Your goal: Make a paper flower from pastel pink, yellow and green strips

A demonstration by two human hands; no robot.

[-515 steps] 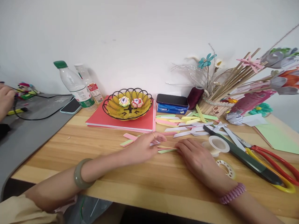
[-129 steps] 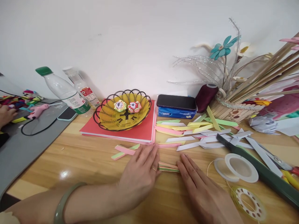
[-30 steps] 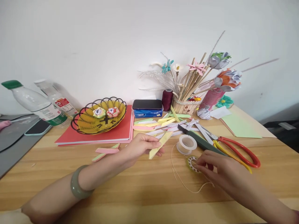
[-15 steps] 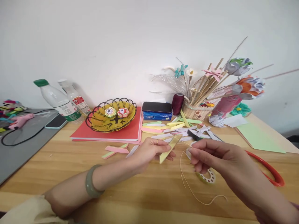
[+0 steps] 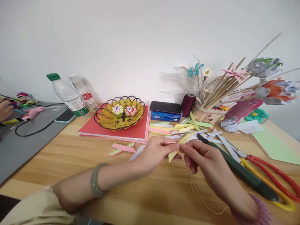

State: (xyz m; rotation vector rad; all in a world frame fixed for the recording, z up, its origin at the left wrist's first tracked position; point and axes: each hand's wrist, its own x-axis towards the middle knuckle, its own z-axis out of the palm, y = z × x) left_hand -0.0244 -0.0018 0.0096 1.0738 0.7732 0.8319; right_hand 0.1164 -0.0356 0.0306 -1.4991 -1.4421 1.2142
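Note:
My left hand point(image 5: 160, 153) pinches a folded yellow-green paper strip point(image 5: 173, 155), held at a slant above the table. My right hand point(image 5: 199, 153) touches the strip's middle, its thumb and fingertips pinched on a thin cream string point(image 5: 202, 201). That string lies across the strip, and its loose end trails down below my right hand in a curve. Behind both hands is a heap of cut paper strips point(image 5: 161, 130) in yellow, green, pink and white. Pink and green strips point(image 5: 123, 147) lie crossed left of my left hand.
A yellow basket point(image 5: 103, 120) with two paper flowers stands on red paper point(image 5: 91, 129). Scissors point(image 5: 269, 170) and a dark green cutter point(image 5: 246, 175) lie at right. Behind are a phone point(image 5: 165, 107), a thread spool point(image 5: 188, 104) and a flower pot point(image 5: 206, 115). Another person's hand point(image 5: 6, 110) shows far left.
My right hand has moved left to meet the strip, bringing the string against it. The view has shifted, so the scissors, the cutter and another person's hand now show.

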